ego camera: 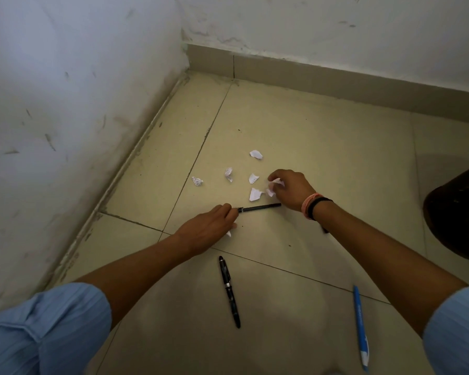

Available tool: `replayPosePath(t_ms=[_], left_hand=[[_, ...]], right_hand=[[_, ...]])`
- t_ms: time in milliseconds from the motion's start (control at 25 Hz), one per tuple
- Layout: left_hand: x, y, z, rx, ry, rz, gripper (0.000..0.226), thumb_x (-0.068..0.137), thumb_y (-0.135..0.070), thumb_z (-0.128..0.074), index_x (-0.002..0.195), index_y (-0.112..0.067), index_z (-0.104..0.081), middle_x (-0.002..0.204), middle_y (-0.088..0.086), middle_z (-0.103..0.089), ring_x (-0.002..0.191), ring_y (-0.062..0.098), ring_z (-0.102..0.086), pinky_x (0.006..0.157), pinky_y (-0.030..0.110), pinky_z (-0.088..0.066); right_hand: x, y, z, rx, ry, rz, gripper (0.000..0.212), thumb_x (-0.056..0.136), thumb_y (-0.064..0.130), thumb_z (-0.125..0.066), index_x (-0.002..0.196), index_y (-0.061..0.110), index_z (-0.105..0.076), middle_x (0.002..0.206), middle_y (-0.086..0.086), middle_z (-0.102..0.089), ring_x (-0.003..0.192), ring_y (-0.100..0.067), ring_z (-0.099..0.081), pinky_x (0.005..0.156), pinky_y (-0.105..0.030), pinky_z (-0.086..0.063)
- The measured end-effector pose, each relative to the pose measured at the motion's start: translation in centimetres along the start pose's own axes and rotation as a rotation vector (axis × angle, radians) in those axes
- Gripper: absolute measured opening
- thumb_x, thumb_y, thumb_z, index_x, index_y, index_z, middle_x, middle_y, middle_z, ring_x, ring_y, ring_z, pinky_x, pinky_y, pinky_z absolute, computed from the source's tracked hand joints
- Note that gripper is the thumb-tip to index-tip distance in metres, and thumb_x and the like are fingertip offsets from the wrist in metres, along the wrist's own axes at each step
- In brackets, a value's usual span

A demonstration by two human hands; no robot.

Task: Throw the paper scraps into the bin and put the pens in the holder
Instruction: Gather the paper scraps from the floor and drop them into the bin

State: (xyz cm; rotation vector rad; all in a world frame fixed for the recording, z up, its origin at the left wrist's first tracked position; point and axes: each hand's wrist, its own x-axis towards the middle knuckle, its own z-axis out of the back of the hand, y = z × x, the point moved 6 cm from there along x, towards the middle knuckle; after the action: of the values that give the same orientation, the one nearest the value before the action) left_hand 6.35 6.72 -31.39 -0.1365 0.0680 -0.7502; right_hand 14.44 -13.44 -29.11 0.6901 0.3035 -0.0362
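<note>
Several white paper scraps (256,154) lie scattered on the tiled floor near the room's corner. My right hand (291,189) is closed around crumpled paper scraps (274,186) just right of the pile. My left hand (210,230) pinches the near end of a thin black pen (260,207) lying on the floor, and a bit of white paper shows under its fingers. A thicker black pen (229,290) lies nearer to me, and a blue pen (360,326) lies at the lower right. No pen holder is in view.
A dark round bin (458,215) stands at the right edge, partly cut off. White scuffed walls with a beige skirting (336,79) meet in a corner at the back left. My blue sleeves fill both bottom corners.
</note>
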Motion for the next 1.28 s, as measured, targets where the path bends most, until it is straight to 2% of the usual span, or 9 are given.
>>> replayPosePath(t_ms=[120, 280, 440, 560, 720, 800, 920, 1080, 1280], left_hand=[[-0.6, 0.2, -1.1, 0.002, 0.098, 0.041, 0.062, 0.077, 0.001, -0.076, 0.129, -0.011, -0.045, 0.116, 0.009, -0.054, 0.086, 0.021, -0.055, 0.060, 0.034, -0.055], [-0.5, -0.1, -1.0, -0.018, 0.064, 0.040, 0.040, 0.075, 0.007, -0.072, 0.109, -0.005, -0.057, 0.106, 0.013, -0.056, 0.079, 0.022, -0.055, 0.062, 0.032, -0.049], [0.4, 1.2, 0.4, -0.414, 0.009, 0.173, 0.030, 0.078, 0.020, -0.054, 0.103, 0.004, -0.061, 0.103, 0.017, -0.059, 0.080, 0.021, -0.054, 0.066, 0.021, -0.038], [1.1, 2.2, 2.6, -0.695, -0.117, 0.341, 0.017, 0.089, 0.009, -0.054, 0.094, -0.003, -0.064, 0.089, 0.005, -0.063, 0.072, 0.007, -0.055, 0.067, 0.009, -0.040], [2.9, 2.0, 4.5, -1.139, -0.084, 0.535, 0.020, 0.102, -0.018, -0.055, 0.084, -0.014, -0.063, 0.066, -0.004, -0.054, 0.054, 0.003, -0.049, 0.058, 0.021, -0.044], [4.5, 0.7, 5.7, -1.277, -0.104, 0.506, 0.028, 0.103, -0.016, -0.053, 0.076, -0.010, -0.058, 0.062, -0.003, -0.049, 0.053, 0.007, -0.044, 0.057, 0.024, -0.041], [7.5, -2.4, 6.9, -1.482, -0.084, 0.434, 0.030, 0.105, -0.010, -0.048, 0.075, -0.005, -0.050, 0.059, 0.001, -0.038, 0.049, 0.009, -0.033, 0.047, 0.019, -0.033], [12.2, -7.3, 7.7, -1.708, -0.013, 0.344, 0.024, 0.105, -0.006, -0.047, 0.088, 0.008, -0.056, 0.068, 0.004, -0.032, 0.053, 0.010, -0.028, 0.044, 0.016, -0.031], [18.4, -14.9, 11.3, -1.931, 0.061, 0.194, 0.029, 0.104, 0.000, -0.044, 0.083, -0.006, -0.064, 0.069, -0.001, -0.042, 0.054, 0.007, -0.035, 0.045, 0.013, -0.032]], right_hand=[[0.1, 1.8, -1.6, -0.078, 0.105, 0.130, 0.030, 0.092, 0.007, -0.054, 0.120, 0.006, -0.066, 0.106, -0.013, -0.072, 0.095, -0.025, -0.063, 0.081, -0.025, -0.044], [0.3, 2.0, -4.3, -0.286, 0.227, 0.272, 0.020, 0.090, 0.002, -0.056, 0.105, 0.002, -0.069, 0.102, -0.014, -0.074, 0.101, -0.032, -0.063, 0.092, -0.035, -0.047], [0.7, 1.4, -4.3, -0.304, 0.144, 0.240, 0.019, 0.094, 0.015, -0.062, 0.103, 0.001, -0.069, 0.103, -0.019, -0.065, 0.098, -0.033, -0.060, 0.082, -0.030, -0.041], [0.1, 0.9, -2.1, 0.131, 0.013, 0.082, 0.014, 0.094, 0.018, -0.062, 0.084, 0.009, -0.067, 0.076, -0.002, -0.058, 0.070, -0.017, -0.053, 0.061, -0.025, -0.037], [-1.8, -0.3, -1.3, 0.915, 0.076, -0.139, 0.025, 0.097, 0.024, -0.062, 0.081, 0.004, -0.064, 0.057, 0.001, -0.041, 0.042, -0.009, -0.028, 0.040, -0.020, -0.025], [-2.7, -0.9, -0.8, 1.095, 0.100, -0.189, 0.020, 0.098, 0.016, -0.061, 0.091, -0.003, -0.064, 0.065, -0.003, -0.041, 0.040, -0.007, -0.028, 0.037, -0.019, -0.025], [-4.0, -2.0, 1.0, 1.341, 0.071, -0.205, 0.022, 0.099, 0.006, -0.054, 0.078, 0.000, -0.061, 0.065, -0.001, -0.034, 0.038, -0.006, -0.026, 0.035, -0.018, -0.024], [-6.7, -4.4, 5.8, 1.541, -0.023, -0.174, 0.018, 0.099, 0.007, -0.054, 0.081, 0.004, -0.058, 0.067, 0.001, -0.032, 0.042, -0.005, -0.026, 0.034, -0.017, -0.025], [-11.9, -8.4, 16.1, 1.745, -0.208, -0.046, 0.017, 0.102, 0.006, -0.043, 0.089, 0.007, -0.054, 0.073, 0.000, -0.035, 0.040, -0.002, -0.030, 0.033, -0.014, -0.028]])
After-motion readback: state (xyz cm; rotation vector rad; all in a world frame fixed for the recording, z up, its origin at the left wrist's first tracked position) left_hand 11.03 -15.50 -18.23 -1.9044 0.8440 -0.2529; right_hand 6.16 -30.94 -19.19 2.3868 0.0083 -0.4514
